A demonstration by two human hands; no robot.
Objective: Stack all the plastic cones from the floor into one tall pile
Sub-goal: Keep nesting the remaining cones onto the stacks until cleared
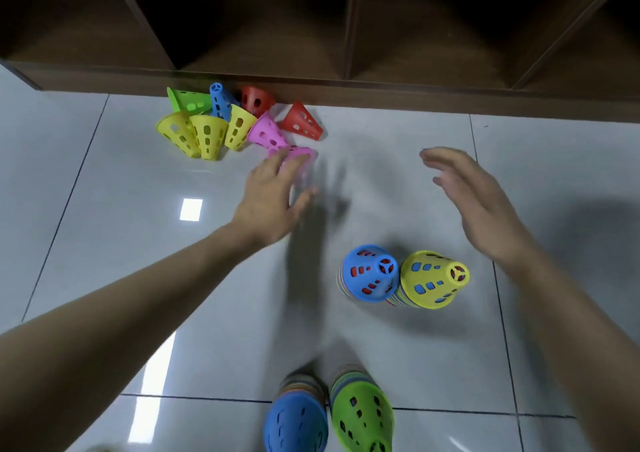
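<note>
Nearest you, a blue-topped stack of perforated plastic cones (296,420) stands beside a green-topped stack (362,417) on the glossy grey tiled floor (104,243). Further out, loose yellow, green, blue, red and pink plastic cones (221,122) lie heaped against the dark wooden shelf unit (346,80). Your left hand (273,198) reaches over a blurred pink cone (298,155); whether it grips, you cannot tell. Right of that stand a blue-topped pile (369,273) and a yellow-topped pile (433,280), touching. Your right hand (474,202) hovers spread, empty.

Indoor room: tiled floor (381,181), wooden shelving (346,35)
</note>
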